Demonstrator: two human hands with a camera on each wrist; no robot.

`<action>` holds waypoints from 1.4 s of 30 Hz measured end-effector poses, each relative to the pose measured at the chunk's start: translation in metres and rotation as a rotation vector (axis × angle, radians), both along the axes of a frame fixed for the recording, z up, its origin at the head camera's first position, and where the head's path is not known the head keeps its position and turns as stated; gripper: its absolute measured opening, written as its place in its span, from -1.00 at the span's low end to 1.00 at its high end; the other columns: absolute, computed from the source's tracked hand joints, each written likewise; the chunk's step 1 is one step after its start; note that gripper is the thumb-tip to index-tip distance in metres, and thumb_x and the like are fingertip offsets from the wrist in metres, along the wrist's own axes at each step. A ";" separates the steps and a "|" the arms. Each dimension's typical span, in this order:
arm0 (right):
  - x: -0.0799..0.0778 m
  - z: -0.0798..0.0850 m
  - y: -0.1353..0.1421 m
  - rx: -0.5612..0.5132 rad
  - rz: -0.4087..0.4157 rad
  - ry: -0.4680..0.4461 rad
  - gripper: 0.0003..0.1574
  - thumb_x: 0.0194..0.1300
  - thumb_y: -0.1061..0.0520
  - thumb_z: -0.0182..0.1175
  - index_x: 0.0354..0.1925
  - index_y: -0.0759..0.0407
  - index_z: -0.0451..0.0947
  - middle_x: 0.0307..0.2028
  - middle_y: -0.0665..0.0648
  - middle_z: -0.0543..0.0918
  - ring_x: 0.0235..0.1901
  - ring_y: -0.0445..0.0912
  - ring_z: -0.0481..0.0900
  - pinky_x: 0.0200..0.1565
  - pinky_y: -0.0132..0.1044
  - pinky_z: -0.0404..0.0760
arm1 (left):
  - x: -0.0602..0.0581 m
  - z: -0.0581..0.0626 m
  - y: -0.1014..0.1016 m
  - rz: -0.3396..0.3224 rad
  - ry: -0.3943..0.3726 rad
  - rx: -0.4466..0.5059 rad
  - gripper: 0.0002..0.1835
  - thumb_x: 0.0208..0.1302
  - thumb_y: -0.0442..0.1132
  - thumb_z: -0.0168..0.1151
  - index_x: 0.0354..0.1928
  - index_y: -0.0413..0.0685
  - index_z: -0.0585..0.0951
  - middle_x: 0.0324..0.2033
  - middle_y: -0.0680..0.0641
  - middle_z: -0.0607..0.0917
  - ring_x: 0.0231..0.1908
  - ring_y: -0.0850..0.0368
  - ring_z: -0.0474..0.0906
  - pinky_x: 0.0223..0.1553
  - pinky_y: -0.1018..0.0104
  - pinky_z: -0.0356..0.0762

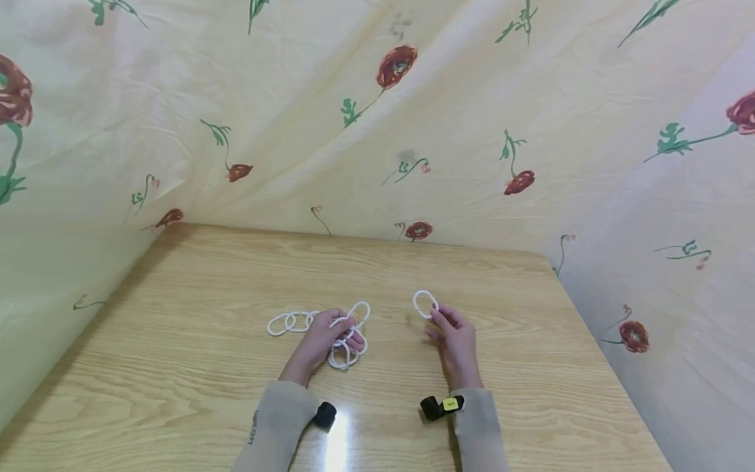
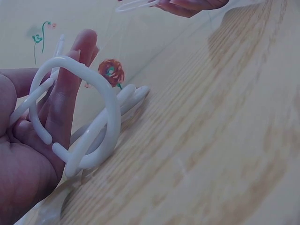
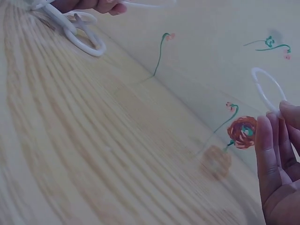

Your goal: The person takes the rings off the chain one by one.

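Observation:
My left hand (image 1: 323, 335) holds part of a chain of white plastic oval links (image 1: 339, 359). One link of it sticks up past the thumb and several hang below the fingers. The chain's other end (image 1: 277, 326) lies on the table to the left of that hand. Close up in the left wrist view, a link (image 2: 110, 108) shows a small gap in its ring. My right hand (image 1: 457, 342) pinches a single loose white link (image 1: 416, 301) between thumb and fingertips, held up and apart from the chain. The same link (image 3: 268, 89) stands upright in the right wrist view.
Both hands are over a wooden table (image 1: 224, 275). Behind it and along its sides hangs a cream curtain (image 1: 283, 131) printed with red flowers. Dark wrist straps (image 1: 433, 408) sit at the cuffs of the light sleeves (image 1: 277, 419).

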State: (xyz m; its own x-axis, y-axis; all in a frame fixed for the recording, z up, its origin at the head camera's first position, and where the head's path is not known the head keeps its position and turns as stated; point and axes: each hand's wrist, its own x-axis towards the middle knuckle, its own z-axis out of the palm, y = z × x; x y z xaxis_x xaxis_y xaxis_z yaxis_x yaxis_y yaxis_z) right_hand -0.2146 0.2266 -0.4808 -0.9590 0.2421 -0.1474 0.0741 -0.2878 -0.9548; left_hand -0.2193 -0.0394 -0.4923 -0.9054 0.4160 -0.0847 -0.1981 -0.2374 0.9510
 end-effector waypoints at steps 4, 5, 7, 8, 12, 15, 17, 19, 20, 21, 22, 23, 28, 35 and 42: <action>0.000 0.002 0.001 -0.002 -0.013 -0.014 -0.88 0.28 0.24 0.26 -0.29 0.01 0.64 -0.27 -0.05 0.69 -0.34 -0.27 0.64 -0.32 -0.45 0.72 | 0.000 -0.001 0.000 0.002 0.003 0.010 -0.84 0.47 -0.31 -0.04 -0.32 -0.20 0.36 -0.60 -0.01 0.70 -0.55 0.25 0.68 -0.40 0.39 0.73; 0.000 0.001 0.002 0.002 -0.011 0.000 -0.89 0.27 0.23 0.27 -0.29 0.00 0.64 -0.28 -0.05 0.69 -0.35 -0.28 0.64 -0.32 -0.45 0.72 | -0.001 -0.001 0.000 0.001 0.005 0.012 -0.84 0.47 -0.31 -0.04 -0.32 -0.21 0.36 -0.60 -0.01 0.70 -0.54 0.25 0.68 -0.40 0.39 0.73; 0.001 0.001 0.004 -0.010 0.004 0.052 -0.89 0.23 0.23 0.31 -0.27 0.03 0.66 -0.29 -0.03 0.70 -0.36 -0.28 0.65 -0.33 -0.45 0.73 | -0.001 -0.002 0.000 0.001 0.006 0.012 -0.83 0.48 -0.31 -0.04 -0.32 -0.21 0.36 -0.60 -0.01 0.70 -0.54 0.24 0.68 -0.40 0.39 0.73; 0.001 0.001 0.004 -0.005 0.005 0.064 -0.90 0.23 0.23 0.32 -0.28 0.03 0.66 -0.30 -0.04 0.70 -0.37 -0.28 0.65 -0.34 -0.45 0.73 | -0.001 -0.002 0.000 0.002 0.005 0.012 -0.83 0.48 -0.31 -0.04 -0.32 -0.21 0.36 -0.60 -0.01 0.70 -0.54 0.24 0.68 -0.40 0.39 0.73; 0.000 0.003 0.007 -0.018 -0.012 0.013 -0.87 0.24 0.28 0.28 -0.28 0.04 0.64 -0.34 -0.06 0.70 -0.39 -0.26 0.65 -0.35 -0.43 0.74 | -0.001 -0.002 0.000 0.003 0.002 0.005 -0.84 0.47 -0.32 -0.04 -0.33 -0.22 0.36 -0.60 -0.01 0.70 -0.55 0.24 0.68 -0.41 0.39 0.73; -0.003 0.002 0.008 -0.003 -0.046 -0.076 -0.80 0.28 0.32 0.22 -0.32 0.00 0.62 -0.37 -0.08 0.69 -0.40 -0.27 0.64 -0.34 -0.43 0.73 | -0.001 -0.001 0.001 0.005 -0.001 0.012 -0.84 0.47 -0.32 -0.03 -0.33 -0.22 0.36 -0.60 -0.02 0.70 -0.55 0.24 0.67 -0.41 0.39 0.73; -0.003 0.002 0.010 0.001 -0.052 -0.108 -0.79 0.29 0.33 0.20 -0.33 0.01 0.62 -0.37 -0.08 0.69 -0.39 -0.26 0.64 -0.33 -0.43 0.73 | -0.001 -0.001 0.001 0.005 -0.002 0.015 -0.84 0.47 -0.32 -0.03 -0.32 -0.23 0.36 -0.60 -0.03 0.70 -0.55 0.24 0.67 -0.41 0.39 0.73; -0.003 0.001 0.010 0.014 -0.057 -0.110 -0.79 0.28 0.32 0.21 -0.33 0.00 0.63 -0.37 -0.06 0.68 -0.40 -0.26 0.64 -0.33 -0.44 0.73 | 0.000 -0.001 0.001 0.002 -0.002 0.022 -0.84 0.47 -0.32 -0.03 -0.31 -0.24 0.36 -0.59 -0.04 0.70 -0.54 0.23 0.68 -0.40 0.38 0.73; -0.003 0.001 0.010 0.024 -0.058 -0.115 -0.80 0.29 0.32 0.21 -0.32 0.02 0.62 -0.37 -0.06 0.68 -0.40 -0.27 0.64 -0.34 -0.44 0.73 | 0.000 -0.001 0.001 0.001 -0.002 0.024 -0.84 0.47 -0.31 -0.03 -0.31 -0.24 0.36 -0.59 -0.04 0.70 -0.54 0.23 0.68 -0.40 0.38 0.73; -0.003 0.002 0.009 0.036 -0.060 -0.118 -0.82 0.28 0.33 0.21 -0.29 0.05 0.62 -0.37 -0.06 0.67 -0.40 -0.26 0.64 -0.34 -0.44 0.73 | 0.000 -0.001 0.001 -0.001 0.000 0.023 -0.84 0.47 -0.31 -0.03 -0.30 -0.25 0.36 -0.59 -0.04 0.70 -0.54 0.23 0.68 -0.40 0.38 0.73; -0.002 0.002 0.009 0.053 -0.062 -0.118 -0.84 0.28 0.33 0.21 -0.26 0.09 0.61 -0.38 -0.06 0.66 -0.41 -0.26 0.64 -0.35 -0.44 0.73 | 0.000 -0.001 0.001 -0.002 -0.001 0.024 -0.84 0.47 -0.31 -0.03 -0.30 -0.25 0.36 -0.59 -0.04 0.70 -0.54 0.22 0.68 -0.40 0.38 0.73; -0.002 0.002 0.008 0.075 -0.064 -0.118 -0.86 0.28 0.34 0.21 -0.22 0.15 0.60 -0.39 -0.06 0.66 -0.42 -0.27 0.64 -0.35 -0.44 0.73 | 0.000 -0.001 0.001 -0.003 -0.001 0.026 -0.84 0.47 -0.31 -0.04 -0.30 -0.25 0.36 -0.59 -0.04 0.70 -0.54 0.22 0.68 -0.40 0.38 0.73; 0.001 0.005 0.005 0.175 -0.068 -0.127 -0.68 0.30 0.34 0.19 0.00 0.46 0.49 -0.44 -0.10 0.62 -0.47 -0.28 0.64 -0.41 -0.45 0.72 | -0.001 0.000 0.001 -0.003 -0.008 0.030 -0.85 0.47 -0.34 -0.04 -0.32 -0.24 0.36 -0.60 -0.04 0.70 -0.55 0.23 0.67 -0.42 0.39 0.73; 0.002 0.006 0.003 0.230 -0.058 -0.164 -0.56 0.30 0.30 0.21 0.09 0.53 0.44 -0.44 -0.12 0.60 -0.47 -0.31 0.62 -0.43 -0.48 0.70 | -0.001 -0.001 0.001 0.000 -0.015 0.028 -0.86 0.46 -0.34 -0.04 -0.32 -0.24 0.36 -0.60 -0.04 0.69 -0.56 0.24 0.67 -0.43 0.39 0.73; 0.000 0.006 0.004 0.280 -0.054 -0.187 -0.58 0.30 0.29 0.21 0.08 0.51 0.47 -0.44 -0.09 0.61 -0.47 -0.31 0.64 -0.42 -0.49 0.71 | -0.002 -0.001 0.001 0.006 -0.016 0.023 -0.85 0.46 -0.33 -0.03 -0.31 -0.25 0.36 -0.60 -0.04 0.69 -0.56 0.23 0.66 -0.43 0.39 0.72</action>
State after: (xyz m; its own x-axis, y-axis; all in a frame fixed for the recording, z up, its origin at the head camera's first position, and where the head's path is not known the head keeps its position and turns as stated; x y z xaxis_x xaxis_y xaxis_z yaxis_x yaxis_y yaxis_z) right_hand -0.2145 0.2303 -0.4749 -0.9064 0.3474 -0.2403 0.2472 -0.0249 -0.9686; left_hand -0.2209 -0.0384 -0.4933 -0.9067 0.4122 -0.0897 -0.2117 -0.2607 0.9419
